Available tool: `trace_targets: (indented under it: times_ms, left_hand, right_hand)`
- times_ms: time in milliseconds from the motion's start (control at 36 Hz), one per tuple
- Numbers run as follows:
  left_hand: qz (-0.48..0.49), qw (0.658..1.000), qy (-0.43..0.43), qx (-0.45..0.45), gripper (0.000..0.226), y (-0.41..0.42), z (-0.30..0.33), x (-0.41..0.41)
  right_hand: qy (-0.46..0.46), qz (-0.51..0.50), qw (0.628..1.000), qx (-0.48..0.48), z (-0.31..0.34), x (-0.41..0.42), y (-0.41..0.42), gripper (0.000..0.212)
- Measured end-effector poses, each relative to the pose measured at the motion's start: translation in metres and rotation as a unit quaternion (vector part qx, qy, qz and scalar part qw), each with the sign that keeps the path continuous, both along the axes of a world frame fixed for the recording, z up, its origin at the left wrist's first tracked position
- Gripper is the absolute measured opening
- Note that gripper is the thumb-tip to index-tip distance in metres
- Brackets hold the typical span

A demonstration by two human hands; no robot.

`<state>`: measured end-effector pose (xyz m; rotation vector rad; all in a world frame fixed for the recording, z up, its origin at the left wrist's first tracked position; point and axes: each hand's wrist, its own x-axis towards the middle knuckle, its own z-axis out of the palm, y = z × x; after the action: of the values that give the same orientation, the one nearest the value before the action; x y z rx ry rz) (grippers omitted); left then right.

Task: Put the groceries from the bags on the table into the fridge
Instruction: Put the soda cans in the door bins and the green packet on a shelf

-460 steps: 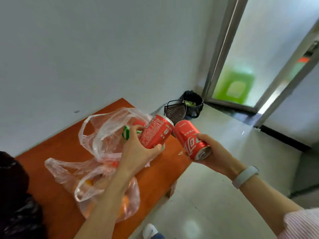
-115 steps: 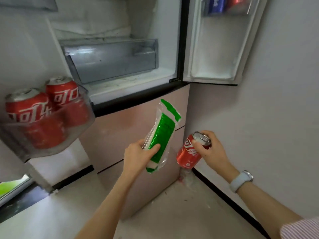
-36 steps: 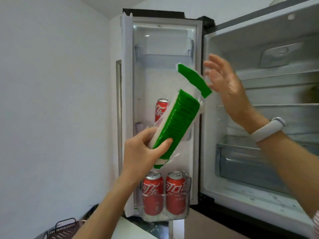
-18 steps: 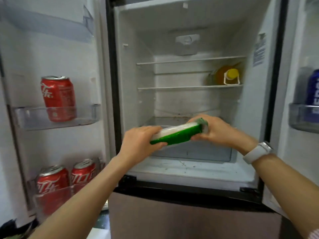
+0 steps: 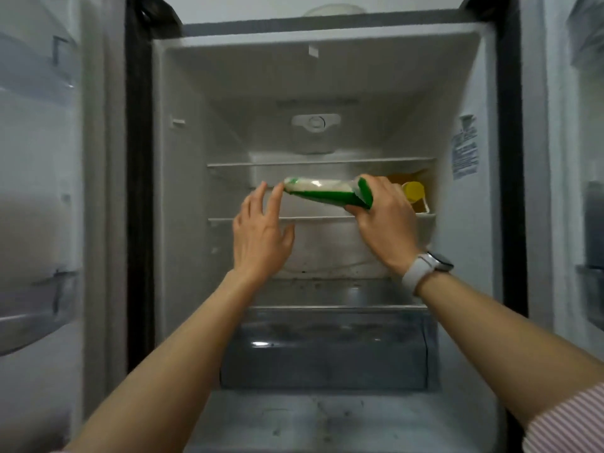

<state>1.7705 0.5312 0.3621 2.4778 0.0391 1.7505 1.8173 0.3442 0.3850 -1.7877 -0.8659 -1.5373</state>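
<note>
Right hand (image 5: 382,220) pinches green packet (image 5: 327,192) by its end, mid-frame, over middle fridge (image 5: 183,191) shelf. Left hand (image 5: 261,237) spread, fingertips touching packet's other end.

**Dim, soft fridge shot with wide-angle bend**

Pretty murky overall, greyish and low in contrast. Soft, even light from the front, no hard shadows, darker toward the back of the fridge (image 5: 183,132) cavity. Small glare spots on the clear drawer (image 5: 327,351) front and on the green-and-white packet (image 5: 322,191). Slight motion blur everywhere, worse on both door shelves at the edges. Noticeable fisheye curve along the frame sides.
</note>
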Motion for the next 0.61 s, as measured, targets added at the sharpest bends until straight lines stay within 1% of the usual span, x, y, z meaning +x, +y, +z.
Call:
trace_targets:
  times_ms: [83,194,278,361,389,417,444,500,528,556,583,611]
  left_hand:
    - [0.03,0.998,0.053,0.001,0.059,0.029,0.002,0.034]
    - [0.055,0.992,0.109,-0.009,0.053,0.064,0.006,0.073]
    - [0.061,0.99,0.13,-0.005,0.05,0.084,0.013,0.098]
    - [0.087,0.986,0.141,0.022,0.047,0.096,0.013,0.118]
    - [0.09,0.987,0.132,0.026,0.047,0.1,0.012,0.124]
    - [0.087,0.99,0.104,0.029,0.049,0.101,0.011,0.127]
    - [0.079,0.995,0.059,0.027,0.049,0.101,0.01,0.131]
    - [0.082,0.996,-0.028,0.023,0.041,0.101,0.007,0.138]
    - [0.089,0.995,-0.048,0.016,0.04,0.101,0.006,0.141]
    - [0.09,0.995,-0.047,0.008,0.04,0.1,0.006,0.142]
    - [0.088,0.995,-0.045,0.0,0.041,0.099,0.006,0.142]
    - [0.084,0.995,-0.045,-0.003,0.042,0.098,0.006,0.143]
  right_hand:
    - [-0.018,-0.073,0.997,-0.032,0.019,0.032,0.024,0.033]
    - [0.008,-0.17,0.977,-0.129,0.039,0.073,0.058,0.036]
    - [0.044,-0.189,0.965,-0.177,0.045,0.098,0.078,0.042]
    - [0.068,-0.18,0.966,-0.174,0.046,0.117,0.086,0.043]
    - [0.082,-0.166,0.967,-0.175,0.048,0.123,0.088,0.041]
    - [0.101,-0.149,0.967,-0.182,0.049,0.127,0.089,0.036]
    - [0.126,-0.134,0.963,-0.196,0.051,0.131,0.089,0.033]
    - [0.186,-0.105,0.948,-0.239,0.05,0.136,0.09,0.034]
    - [0.211,-0.092,0.94,-0.252,0.048,0.137,0.09,0.036]
    - [0.221,-0.088,0.936,-0.26,0.046,0.137,0.09,0.042]
    - [0.21,-0.099,0.935,-0.266,0.043,0.136,0.089,0.051]
    - [0.174,-0.121,0.939,-0.27,0.038,0.133,0.088,0.06]
